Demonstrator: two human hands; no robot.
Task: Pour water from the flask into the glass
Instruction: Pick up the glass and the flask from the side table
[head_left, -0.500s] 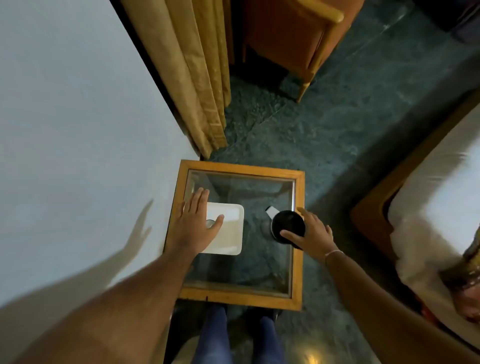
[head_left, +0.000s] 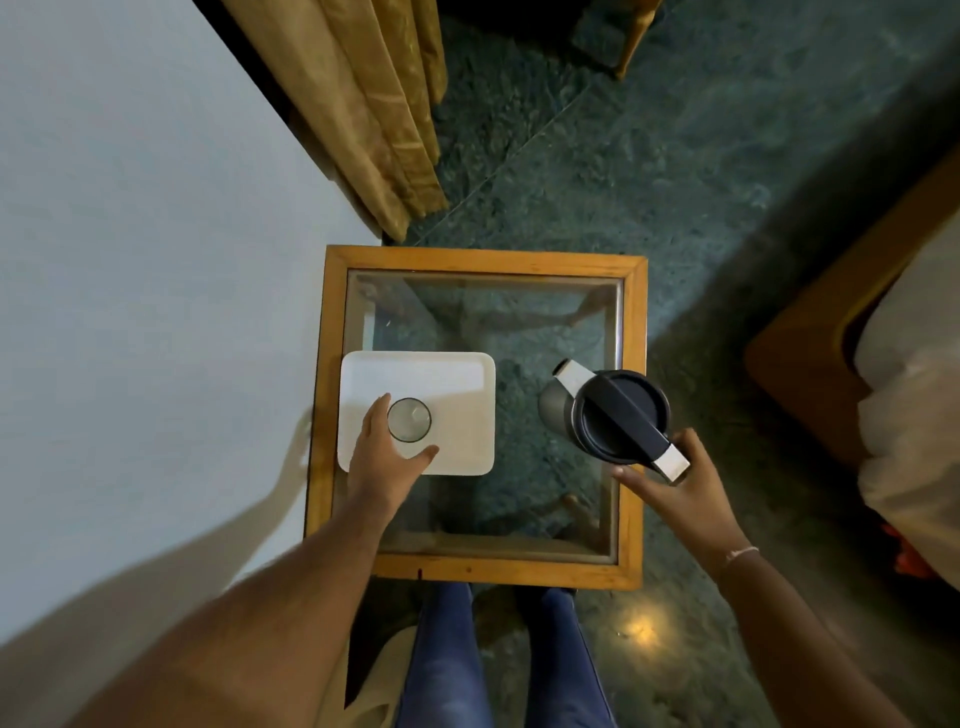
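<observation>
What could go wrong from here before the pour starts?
The flask looks still lidded, so tipping it now would likely pour nothing. It stands near the table's wooden frame, so a nudge from the right hand could topple it. The glass is small, so water may splash onto the white tray.

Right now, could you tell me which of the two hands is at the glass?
The left hand, curled round the glass on the white tray; the right hand is at the flask.
</observation>
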